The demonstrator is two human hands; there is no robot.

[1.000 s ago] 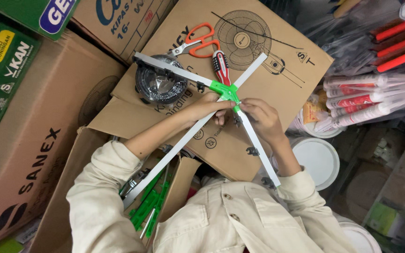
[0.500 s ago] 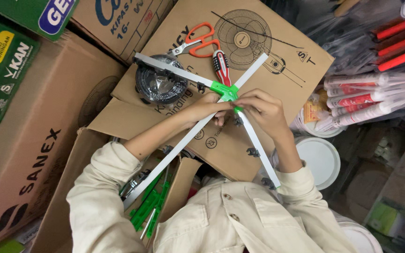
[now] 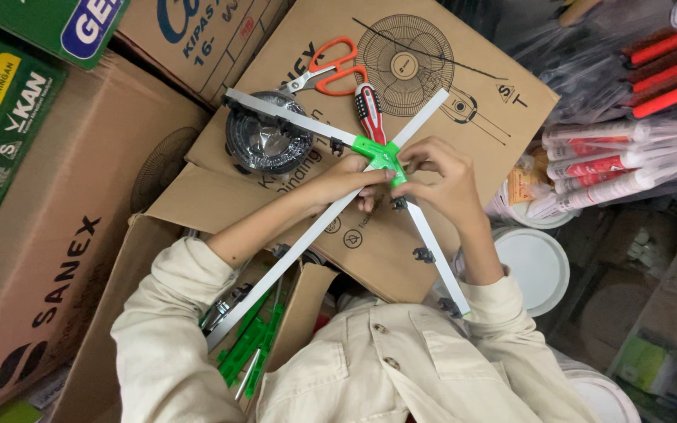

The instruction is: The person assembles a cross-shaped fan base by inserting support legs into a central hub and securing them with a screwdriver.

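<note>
Two long white flat bars point(image 3: 307, 235) cross in an X on a cardboard box with a fan drawing point(image 3: 464, 70). A green plastic connector point(image 3: 379, 153) joins them at the crossing. My left hand point(image 3: 346, 178) pinches the connector from the lower left, lying along one bar. From the right, the fingertips of my right hand point(image 3: 442, 178) are closed on the same connector. Small black clips point(image 3: 423, 254) sit on the bar below my right hand. A red-handled screwdriver point(image 3: 370, 110) and orange scissors point(image 3: 331, 66) lie just beyond the crossing.
A round black item in clear wrap point(image 3: 266, 145) lies under the upper-left bar. An open box by my lap holds green plastic parts point(image 3: 251, 354). Large cartons point(image 3: 48, 235) stand at the left. White bucket lids point(image 3: 536, 265) and bagged red-and-white tubes point(image 3: 620, 153) are at the right.
My right hand has shifted slightly up the bar, so its fingertips now meet the green connector. The bars and my left hand have barely moved.
</note>
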